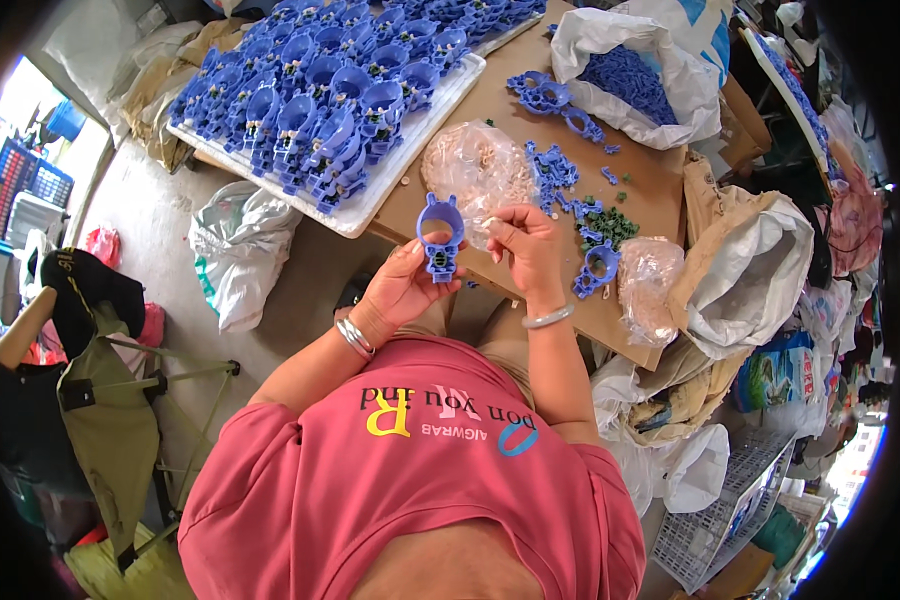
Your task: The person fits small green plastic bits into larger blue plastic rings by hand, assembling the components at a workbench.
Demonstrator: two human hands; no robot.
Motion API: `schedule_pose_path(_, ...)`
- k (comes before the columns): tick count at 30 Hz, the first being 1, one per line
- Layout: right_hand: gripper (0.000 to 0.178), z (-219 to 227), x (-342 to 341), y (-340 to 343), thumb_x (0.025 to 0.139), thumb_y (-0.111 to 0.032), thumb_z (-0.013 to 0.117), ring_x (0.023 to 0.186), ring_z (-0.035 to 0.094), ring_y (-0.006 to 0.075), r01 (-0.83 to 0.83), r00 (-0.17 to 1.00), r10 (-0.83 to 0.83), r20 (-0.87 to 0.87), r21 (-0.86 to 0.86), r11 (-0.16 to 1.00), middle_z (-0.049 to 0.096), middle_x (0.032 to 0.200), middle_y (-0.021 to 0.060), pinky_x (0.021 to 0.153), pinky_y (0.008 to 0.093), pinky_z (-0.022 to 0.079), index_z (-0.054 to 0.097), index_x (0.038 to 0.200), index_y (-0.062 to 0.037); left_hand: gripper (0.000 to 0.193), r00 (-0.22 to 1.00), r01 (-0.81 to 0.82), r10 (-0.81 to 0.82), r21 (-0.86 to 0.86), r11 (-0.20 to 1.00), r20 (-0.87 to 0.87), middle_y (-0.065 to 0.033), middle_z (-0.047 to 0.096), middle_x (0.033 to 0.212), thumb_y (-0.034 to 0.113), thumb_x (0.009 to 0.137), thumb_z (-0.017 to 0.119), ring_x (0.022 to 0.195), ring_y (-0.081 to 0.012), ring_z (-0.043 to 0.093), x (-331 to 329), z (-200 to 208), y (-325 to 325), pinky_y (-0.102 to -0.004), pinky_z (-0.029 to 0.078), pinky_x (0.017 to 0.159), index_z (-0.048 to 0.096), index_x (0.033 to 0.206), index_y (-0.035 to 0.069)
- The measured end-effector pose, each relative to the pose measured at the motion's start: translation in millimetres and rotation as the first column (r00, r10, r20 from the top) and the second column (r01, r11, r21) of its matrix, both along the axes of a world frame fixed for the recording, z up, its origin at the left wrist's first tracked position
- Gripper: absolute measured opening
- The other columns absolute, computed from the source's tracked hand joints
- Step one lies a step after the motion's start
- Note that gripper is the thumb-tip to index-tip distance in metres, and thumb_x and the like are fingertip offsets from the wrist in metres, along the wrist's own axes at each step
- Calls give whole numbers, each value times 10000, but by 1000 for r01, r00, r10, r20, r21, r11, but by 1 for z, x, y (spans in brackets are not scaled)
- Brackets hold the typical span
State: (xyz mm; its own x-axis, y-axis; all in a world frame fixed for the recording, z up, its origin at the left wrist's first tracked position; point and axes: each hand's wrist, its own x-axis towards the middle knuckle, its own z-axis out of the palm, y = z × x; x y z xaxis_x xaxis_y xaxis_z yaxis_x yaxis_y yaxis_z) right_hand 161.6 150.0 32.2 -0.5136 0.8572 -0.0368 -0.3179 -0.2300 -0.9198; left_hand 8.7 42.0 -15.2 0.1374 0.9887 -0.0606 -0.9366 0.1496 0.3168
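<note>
My left hand (400, 285) grips a blue plastic ring-topped part (441, 268), held upright above the table's near edge. Dark green bits show in its lower body. Beside it, my right hand (532, 245) has thumb and forefinger pinched together near the part; a small pale piece seems to be at the fingertips, too small to name. Just beyond the hands lies a clear bag of small pale pieces (475, 165). Loose blue pieces (555, 172), dark green pieces (618, 225) and another blue ring part (598, 268) lie to the right.
A white tray (410, 148) stacked with many blue parts stands far left on the brown table (518, 108). A white sack of blue pieces (625, 82) sits far right. Nearer are a small clear bag (652, 280) and an open lined sack (755, 265). A folding chair (110, 430) stands left.
</note>
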Motion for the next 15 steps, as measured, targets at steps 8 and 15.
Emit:
schedule_pose_path(8,97,16,-13,-34,699,28,618,683,564,200,-142,960,-67,272,677,722,586,754,80,611,270,447,596,784,-10,411,1000,5,-5,17,1000,27,-94,559,1065,240,835,554,931,-232,565,3,0,1,-397,458,816,447,1179,42)
schedule_pose_path(15,127,17,-18,-36,695,36,587,731,581,260,-320,905,-33,423,731,603,595,794,109,629,302,469,595,807,-23,286,998,24,-22,-29,999,63,-74,601,958,212,873,487,848,-206,578,2,0,-5,-358,468,747,522,1099,40)
